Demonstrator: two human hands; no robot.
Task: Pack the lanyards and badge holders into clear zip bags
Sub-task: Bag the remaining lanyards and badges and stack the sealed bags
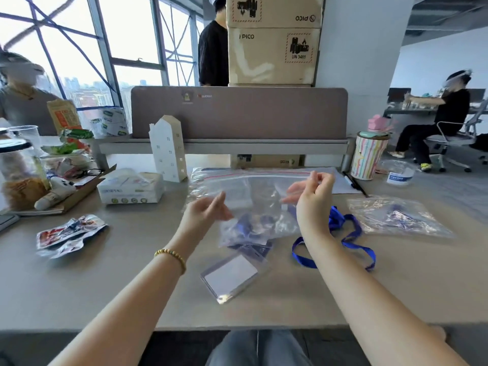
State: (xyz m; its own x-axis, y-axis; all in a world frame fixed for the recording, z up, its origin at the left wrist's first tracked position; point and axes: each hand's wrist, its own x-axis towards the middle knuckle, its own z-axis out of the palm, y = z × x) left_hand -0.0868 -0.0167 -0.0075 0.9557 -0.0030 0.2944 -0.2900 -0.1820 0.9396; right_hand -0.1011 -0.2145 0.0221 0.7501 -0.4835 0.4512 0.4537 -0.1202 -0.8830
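I hold a clear zip bag [264,191] with a red seal line up over the desk. A blue lanyard sits bunched at its bottom. My left hand [208,211] pinches the bag's left edge. The bag's top right corner is pinched in my right hand [313,194]. Below the bag, a clear badge holder [231,278] with a white card lies flat, and a dark blue one [260,249] lies partly under the bag. A loose blue lanyard [351,236] curls on the desk behind my right forearm. A packed zip bag [396,217] lies at the right.
A tissue pack [130,187] and a white house model [169,149] stand at the left. A striped cup [368,157] and a pen [355,183] are at the back right. A crumpled snack wrapper [68,233] lies near left. A desk divider [237,114] closes the back.
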